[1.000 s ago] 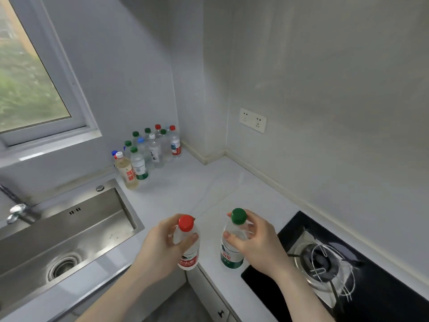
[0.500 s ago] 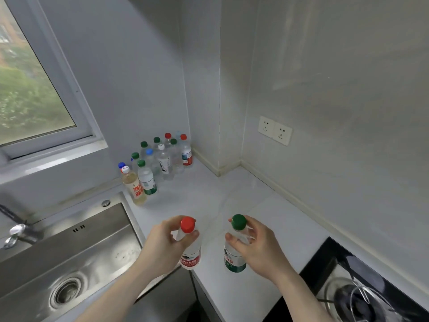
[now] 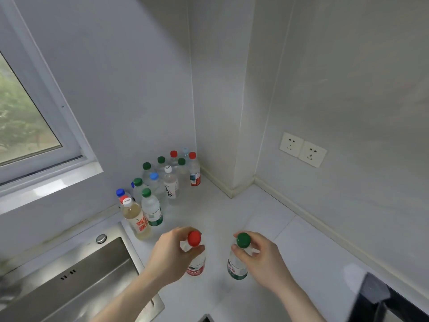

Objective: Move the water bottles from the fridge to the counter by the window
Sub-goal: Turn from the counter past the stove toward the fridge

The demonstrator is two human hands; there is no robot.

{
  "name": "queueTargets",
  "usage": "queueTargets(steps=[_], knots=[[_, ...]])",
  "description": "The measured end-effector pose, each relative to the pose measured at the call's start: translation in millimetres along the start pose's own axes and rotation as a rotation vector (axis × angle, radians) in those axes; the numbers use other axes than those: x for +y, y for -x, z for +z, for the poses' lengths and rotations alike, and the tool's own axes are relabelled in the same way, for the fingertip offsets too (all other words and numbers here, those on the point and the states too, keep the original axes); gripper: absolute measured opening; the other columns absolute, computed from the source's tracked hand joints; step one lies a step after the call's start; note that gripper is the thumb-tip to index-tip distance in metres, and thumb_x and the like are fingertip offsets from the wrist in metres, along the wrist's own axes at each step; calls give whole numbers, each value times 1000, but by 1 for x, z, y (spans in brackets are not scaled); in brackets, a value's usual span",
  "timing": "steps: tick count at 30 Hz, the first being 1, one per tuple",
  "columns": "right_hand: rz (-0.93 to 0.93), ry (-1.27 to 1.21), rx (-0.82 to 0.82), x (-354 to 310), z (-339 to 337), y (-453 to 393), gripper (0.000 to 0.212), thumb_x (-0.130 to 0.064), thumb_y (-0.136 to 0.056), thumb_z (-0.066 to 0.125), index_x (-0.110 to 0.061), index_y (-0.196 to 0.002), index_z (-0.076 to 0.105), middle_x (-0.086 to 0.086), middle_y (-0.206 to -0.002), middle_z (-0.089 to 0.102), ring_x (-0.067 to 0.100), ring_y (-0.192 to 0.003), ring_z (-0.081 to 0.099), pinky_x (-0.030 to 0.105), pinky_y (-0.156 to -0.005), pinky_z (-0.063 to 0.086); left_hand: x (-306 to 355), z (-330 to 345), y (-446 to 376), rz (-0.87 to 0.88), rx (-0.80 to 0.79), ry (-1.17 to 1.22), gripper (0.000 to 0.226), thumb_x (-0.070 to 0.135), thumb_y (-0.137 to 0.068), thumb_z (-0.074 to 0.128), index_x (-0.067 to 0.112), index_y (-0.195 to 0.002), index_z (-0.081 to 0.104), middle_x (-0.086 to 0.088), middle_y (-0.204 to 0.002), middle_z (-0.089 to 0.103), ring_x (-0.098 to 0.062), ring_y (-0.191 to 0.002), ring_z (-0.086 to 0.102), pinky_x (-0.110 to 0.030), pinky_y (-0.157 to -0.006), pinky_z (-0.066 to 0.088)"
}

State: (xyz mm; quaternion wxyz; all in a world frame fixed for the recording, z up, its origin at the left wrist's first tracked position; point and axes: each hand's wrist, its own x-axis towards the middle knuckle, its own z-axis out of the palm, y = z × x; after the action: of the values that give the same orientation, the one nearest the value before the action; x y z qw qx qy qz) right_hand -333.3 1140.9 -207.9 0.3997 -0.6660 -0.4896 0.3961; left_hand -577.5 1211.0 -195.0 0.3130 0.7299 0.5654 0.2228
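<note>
A kitchen corner, seen from my head camera: my left hand grips a red-capped bottle just under its cap, fingers and thumb curled round the neck, while my right hand holds a green-capped bottle the same way, thumb and fingertips pinching the neck below the cap. Both bottles stand upright over the white counter, side by side with a clear gap between them (whether their bases touch the surface I cannot tell from this angle). Farther back, against the wall under the window, a cluster of bottles stands on the same counter, caps in green, red, blue and white; at its near edge are a bottle of yellowish drink with a white cap and a green-capped bottle with a green label, touching or nearly so. The steel sink lies to my left, just beside the yellowish bottle. A double wall socket sits on the right-hand wall, and the dark edge of a cooktop shows at lower right.
</note>
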Motion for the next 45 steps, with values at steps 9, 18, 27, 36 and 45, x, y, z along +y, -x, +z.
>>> queueTargets(steps=[9,18,27,36,45], knots=[[19,120,30,2,41,-44,24,-37,-88,80,-41,-110,73,-24,-114,69,-9,-112,60,16,-98,45,-43,-5,-48,-2,-46,-196,35,53,-77,81,40,-105,66,23,-101,69,-10,-95,65,-35,-80,60],[36,226,-1,12,65,-73,24,-35,-88,80,-40,-109,72,-23,-114,66,-2,-110,61,20,-98,47,-57,-7,-87,71,-81,-389,34,48,-80,81,36,-108,66,17,-103,68,-14,-97,62,-31,-79,54],[51,273,-26,22,89,-104,28,-19,-95,73,-26,-122,68,-14,-118,63,2,-107,58,-3,-87,33,-65,-16,-146,67,-119,-461,26,30,-87,78,25,-110,67,3,-108,70,-25,-95,66,-36,-80,55],[150,156,19,22,112,-132,23,-12,-99,63,-27,-116,62,-6,-114,66,16,-108,61,25,-92,45,-73,-36,-197,36,-107,-624,15,15,-91,65,18,-105,70,-5,-102,71,-30,-89,68,-40,-76,60],[156,127,14,16,115,-155,21,-13,-100,62,-23,-119,61,-4,-115,67,18,-108,60,25,-89,43,-76,-52,-228,-44,-117,-707,15,0,-90,60,9,-96,71,-2,-73,57,-23,-67,58,-31,-55,50]])
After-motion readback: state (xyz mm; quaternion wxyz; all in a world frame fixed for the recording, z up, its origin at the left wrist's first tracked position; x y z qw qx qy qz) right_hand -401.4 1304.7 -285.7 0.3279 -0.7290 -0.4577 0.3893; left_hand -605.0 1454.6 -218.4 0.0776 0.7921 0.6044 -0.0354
